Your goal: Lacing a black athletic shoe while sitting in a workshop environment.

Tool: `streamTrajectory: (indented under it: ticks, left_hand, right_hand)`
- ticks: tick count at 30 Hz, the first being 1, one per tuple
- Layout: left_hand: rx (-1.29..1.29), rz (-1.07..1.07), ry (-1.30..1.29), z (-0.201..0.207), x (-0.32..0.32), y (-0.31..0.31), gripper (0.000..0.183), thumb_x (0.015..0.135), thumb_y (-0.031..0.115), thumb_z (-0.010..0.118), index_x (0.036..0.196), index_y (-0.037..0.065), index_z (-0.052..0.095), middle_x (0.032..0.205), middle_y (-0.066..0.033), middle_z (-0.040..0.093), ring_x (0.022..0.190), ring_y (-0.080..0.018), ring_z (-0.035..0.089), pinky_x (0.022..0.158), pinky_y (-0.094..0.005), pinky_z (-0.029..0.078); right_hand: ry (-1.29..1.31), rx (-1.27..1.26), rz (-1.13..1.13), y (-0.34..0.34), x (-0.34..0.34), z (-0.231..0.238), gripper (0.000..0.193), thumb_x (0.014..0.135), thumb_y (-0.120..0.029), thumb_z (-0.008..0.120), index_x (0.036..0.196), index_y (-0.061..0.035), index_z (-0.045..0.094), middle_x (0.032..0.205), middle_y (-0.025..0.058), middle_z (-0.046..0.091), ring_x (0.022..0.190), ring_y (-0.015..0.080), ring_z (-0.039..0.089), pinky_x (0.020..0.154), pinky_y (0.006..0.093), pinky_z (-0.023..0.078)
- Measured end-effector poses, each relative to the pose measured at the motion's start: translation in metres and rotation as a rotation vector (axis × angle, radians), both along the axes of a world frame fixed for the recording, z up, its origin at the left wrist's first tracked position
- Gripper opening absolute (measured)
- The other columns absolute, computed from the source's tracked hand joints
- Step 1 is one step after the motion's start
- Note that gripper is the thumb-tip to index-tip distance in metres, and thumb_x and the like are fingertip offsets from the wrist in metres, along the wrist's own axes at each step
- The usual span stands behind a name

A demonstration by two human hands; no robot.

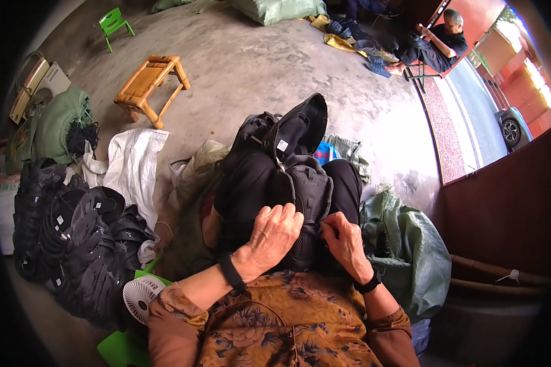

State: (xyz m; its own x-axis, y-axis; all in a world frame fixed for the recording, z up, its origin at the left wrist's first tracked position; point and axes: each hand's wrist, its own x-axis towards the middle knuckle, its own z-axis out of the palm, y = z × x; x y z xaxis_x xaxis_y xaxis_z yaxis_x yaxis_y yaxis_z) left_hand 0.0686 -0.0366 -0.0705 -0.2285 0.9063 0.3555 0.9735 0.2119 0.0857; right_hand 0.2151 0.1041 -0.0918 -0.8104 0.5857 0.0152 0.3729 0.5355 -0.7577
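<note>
Across my lap lies a dark grey fabric bag point(310, 186) with padded panels, looking like a small backpack. Its upper flap point(312, 119) stands open toward my knees, and a small white tag shows inside. My left hand point(272, 232) is closed over the bag's left edge, knuckles up; what its fingers grip is hidden. At the bag's right edge, my right hand point(344, 241) is curled with thumb and forefinger together. Whatever is pinched there is too small to make out. Both wrists wear black bands.
To my left is a heap of black fabric pieces point(86, 238) with white tags, beside a small white fan point(144, 298). Green woven sacks point(410, 251) lie on my right. Farther off stand a bamboo stool point(150, 85), a green chair point(114, 24) and a seated person point(441, 46).
</note>
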Motion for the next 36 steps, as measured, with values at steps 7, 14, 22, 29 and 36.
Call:
streamTrajectory:
  ticks: [7,14,22,29,36]
  left_hand:
    - [0.034,-0.25,0.134,0.015,-0.029,-0.014,0.009,0.077,0.014,0.062,0.082,0.007,0.064,0.117,-0.0131,0.059,0.133,-0.0285,0.044,0.107,-0.0513,0.033]
    - [-0.075,-0.379,-0.123,0.019,-0.045,0.004,0.006,0.077,0.009,0.06,0.083,0.009,0.058,0.091,-0.0038,0.055,0.102,-0.0215,0.055,0.086,-0.041,0.043]
    - [-0.028,-0.325,-0.194,0.005,-0.045,0.007,0.015,0.073,0.002,0.063,0.084,0.01,0.056,0.085,-0.0029,0.054,0.091,-0.0222,0.054,0.072,-0.0339,0.046]
    - [0.05,-0.326,-0.407,0.005,-0.041,0.005,0.024,0.071,0.011,0.075,0.091,0.011,0.062,0.088,-0.0028,0.056,0.087,-0.0241,0.056,0.077,-0.0386,0.045]
    - [0.103,-0.214,-0.066,-0.01,-0.014,0.011,0.022,0.077,0.018,0.07,0.097,0.011,0.066,0.082,-0.0013,0.055,0.08,-0.0182,0.056,0.075,-0.0381,0.039]
  right_hand:
    - [0.124,0.865,0.53,0.031,-0.014,0.027,0.026,0.074,-0.012,0.067,0.099,-0.012,0.063,0.121,0.0103,0.055,0.119,0.031,0.051,0.102,0.0419,0.041]
    - [-0.081,0.875,0.879,0.05,-0.042,0.045,0.013,0.076,-0.021,0.064,0.086,-0.0141,0.06,0.09,0.0009,0.052,0.093,0.0212,0.049,0.076,0.0345,0.044]
    - [-0.294,0.708,0.751,0.046,-0.057,0.033,0.011,0.077,-0.022,0.067,0.073,-0.0127,0.065,0.092,0.0029,0.059,0.098,0.0231,0.05,0.073,0.0404,0.044]
    - [-0.428,0.585,0.726,0.045,-0.062,0.037,0.009,0.074,-0.021,0.067,0.075,-0.0114,0.067,0.089,0.007,0.06,0.098,0.0256,0.053,0.078,0.0406,0.044]
    - [-0.079,0.262,0.427,0.056,-0.059,0.029,0.013,0.084,-0.02,0.065,0.077,-0.0109,0.069,0.082,0.0095,0.062,0.086,0.0272,0.062,0.074,0.0405,0.051]
